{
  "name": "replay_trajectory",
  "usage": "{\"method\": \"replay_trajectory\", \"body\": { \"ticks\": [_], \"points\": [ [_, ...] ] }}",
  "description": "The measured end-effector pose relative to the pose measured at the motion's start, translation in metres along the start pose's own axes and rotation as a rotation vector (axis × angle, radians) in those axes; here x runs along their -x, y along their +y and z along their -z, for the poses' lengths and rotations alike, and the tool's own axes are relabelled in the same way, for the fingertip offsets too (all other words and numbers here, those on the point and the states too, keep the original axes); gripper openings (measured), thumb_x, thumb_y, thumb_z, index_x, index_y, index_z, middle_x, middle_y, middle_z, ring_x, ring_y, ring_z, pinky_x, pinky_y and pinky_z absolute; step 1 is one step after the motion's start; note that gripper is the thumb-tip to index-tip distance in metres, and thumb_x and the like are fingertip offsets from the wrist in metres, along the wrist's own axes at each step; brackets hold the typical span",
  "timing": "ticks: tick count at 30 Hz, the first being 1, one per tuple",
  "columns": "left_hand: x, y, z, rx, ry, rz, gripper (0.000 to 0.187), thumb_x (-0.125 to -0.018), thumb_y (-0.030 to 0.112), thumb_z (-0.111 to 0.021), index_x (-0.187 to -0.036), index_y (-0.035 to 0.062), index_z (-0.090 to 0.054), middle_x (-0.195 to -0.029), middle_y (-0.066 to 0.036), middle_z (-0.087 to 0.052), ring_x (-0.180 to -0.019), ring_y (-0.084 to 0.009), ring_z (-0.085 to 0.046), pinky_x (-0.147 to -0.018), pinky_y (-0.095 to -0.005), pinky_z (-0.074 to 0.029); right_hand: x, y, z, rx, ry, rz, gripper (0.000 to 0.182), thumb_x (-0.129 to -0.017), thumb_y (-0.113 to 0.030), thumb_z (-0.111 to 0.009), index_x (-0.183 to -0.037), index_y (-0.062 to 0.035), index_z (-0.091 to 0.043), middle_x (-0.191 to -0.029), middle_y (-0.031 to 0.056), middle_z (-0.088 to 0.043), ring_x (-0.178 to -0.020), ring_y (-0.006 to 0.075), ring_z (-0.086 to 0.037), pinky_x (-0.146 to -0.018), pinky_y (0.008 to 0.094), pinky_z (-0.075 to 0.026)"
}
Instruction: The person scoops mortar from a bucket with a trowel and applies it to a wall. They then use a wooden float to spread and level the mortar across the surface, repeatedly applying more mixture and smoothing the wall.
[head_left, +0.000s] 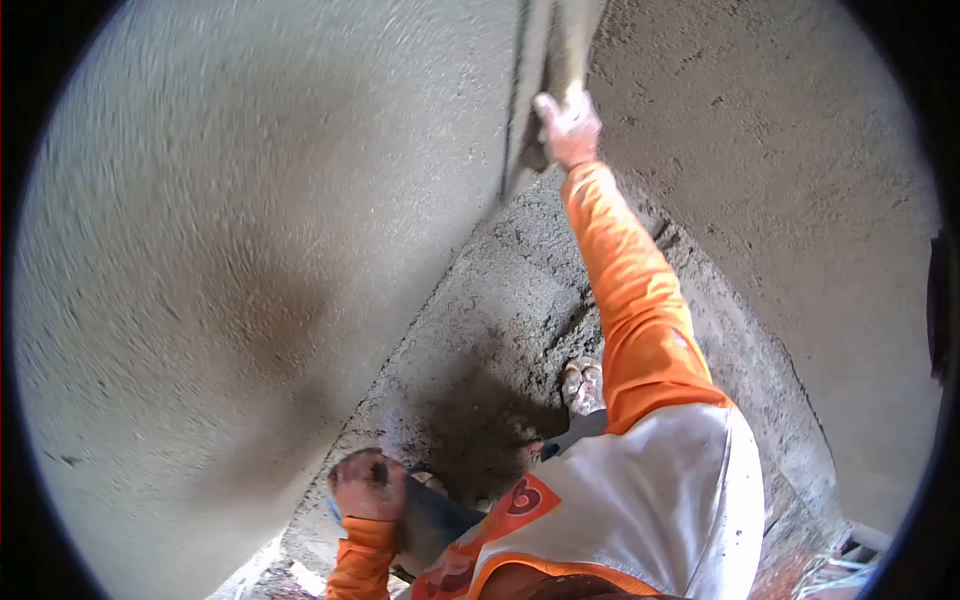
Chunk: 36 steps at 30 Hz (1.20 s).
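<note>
My right hand [572,130] reaches far forward at the end of an orange sleeve, dusted with pale plaster. Its fingers close around a long straightedge [566,50], which stands along the corner where two plastered walls meet; its upper part runs out of view. The left wall [250,180] carries smooth, wet-looking grey plaster, and the straightedge's lower end lies against it. My left hand [366,487] is low beside my bent knee, fingers curled, with a dark smear on it. What it holds, if anything, is hidden.
A rougher plastered wall [760,150] rises on the right. Mortar lumps cover the floor [500,300] between the walls, around my spattered foot [583,385]. A dark object [938,305] sits at the right edge, with pale debris [845,570] at lower right.
</note>
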<state>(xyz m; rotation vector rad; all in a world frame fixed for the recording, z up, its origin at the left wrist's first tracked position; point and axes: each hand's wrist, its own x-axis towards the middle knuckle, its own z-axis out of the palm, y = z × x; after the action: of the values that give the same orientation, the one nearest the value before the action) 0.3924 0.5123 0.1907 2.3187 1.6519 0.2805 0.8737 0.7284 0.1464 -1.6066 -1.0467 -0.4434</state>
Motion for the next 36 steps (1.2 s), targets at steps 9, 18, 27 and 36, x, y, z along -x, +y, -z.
{"method": "replay_trajectory", "body": {
  "ticks": [9, 18, 27, 36],
  "points": [
    [0.047, 0.039, 0.077, -0.005, -0.643, -0.066, 0.028, -0.071, 0.035, -0.06, -0.061, 0.0087, -0.059, -0.065, -0.01, -0.06, -0.064, -0.0285, -0.059, -0.064, -0.0408, -0.044, 0.148, -0.268, 0.072, -0.389, -0.534, -0.68, 0.055, -0.064, -0.044, -0.073, -0.088, -0.0018, -0.047, -0.075, 0.0194, -0.054, -0.072, 0.0389, -0.054, -0.062, 0.0426, -0.044],
    [0.132, -0.01, 0.146, -0.023, -0.904, -0.089, 0.024, -0.072, 0.034, -0.056, -0.076, 0.0105, -0.061, -0.078, -0.008, -0.062, -0.075, -0.0287, -0.059, -0.071, -0.0428, -0.042, 0.152, -0.344, 0.177, -0.289, -0.145, -1.197, 0.045, -0.081, -0.042, -0.054, -0.082, 0.0033, -0.054, -0.071, 0.0182, -0.054, -0.068, 0.0338, -0.057, -0.058, 0.0411, -0.046],
    [0.132, 0.02, 0.11, -0.307, -1.08, -0.122, 0.037, -0.072, 0.04, -0.054, -0.088, 0.0066, -0.06, -0.097, -0.009, -0.059, -0.097, -0.0266, -0.054, -0.08, -0.046, -0.04, 0.216, -0.1, 0.069, -0.066, -0.357, -1.692, 0.086, -0.077, -0.068, -0.036, -0.102, 0.0127, -0.053, -0.095, 0.0313, -0.056, -0.097, 0.0383, -0.054, -0.082, 0.0414, -0.042],
    [0.116, 0.043, 0.087, -0.029, -1.05, 0.047, 0.021, -0.067, 0.025, -0.061, -0.076, 0.0056, -0.058, -0.087, -0.015, -0.061, -0.08, -0.0318, -0.058, -0.069, -0.0436, -0.047, 0.179, -0.033, -0.026, -0.129, -0.432, -1.637, 0.093, -0.077, -0.07, -0.035, -0.111, 0.0153, -0.047, -0.111, 0.0314, -0.05, -0.103, 0.0426, -0.051, -0.095, 0.0385, -0.036]
  ]
}}
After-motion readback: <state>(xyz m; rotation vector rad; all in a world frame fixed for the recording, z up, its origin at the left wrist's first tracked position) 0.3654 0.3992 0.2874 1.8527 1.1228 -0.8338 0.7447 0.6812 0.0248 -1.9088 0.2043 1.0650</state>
